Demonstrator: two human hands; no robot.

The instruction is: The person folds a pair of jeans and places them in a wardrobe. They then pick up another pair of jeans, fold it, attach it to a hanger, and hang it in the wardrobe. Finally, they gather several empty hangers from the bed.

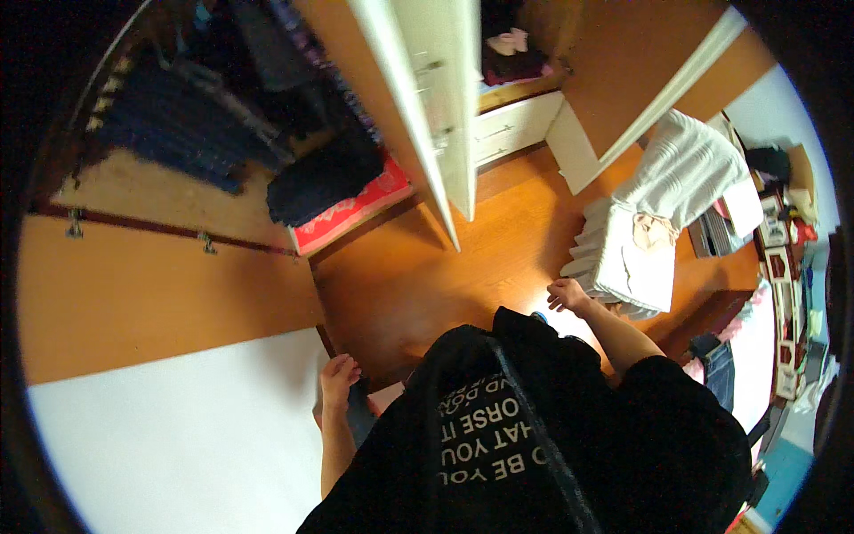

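Observation:
My left hand (340, 377) hangs low at the left, beside the white wall. Its fingers are loosely bent and no held thing shows. Something in dark blue cloth lies just behind it. My right hand (567, 295) is out to the right over the wooden floor (494, 247), with loosely spread fingers and nothing in them. It is nearest to a chair under a white ruffled cover (687, 167), whose seat (634, 267) bears a cream bow. Folded dark clothes (320, 180) rest on a red patterned cloth (373, 203) in the wardrobe at the upper left.
Wardrobe doors (460, 107) stand ajar ahead. Beyond them are white drawers (510, 130) under a shelf with clothes. Dark blue garments (180, 127) hang at the upper left. Behind the chair are a striped box (710, 233) and a long cluttered shelf unit (787, 300). Jeans (720, 374) lie at the right.

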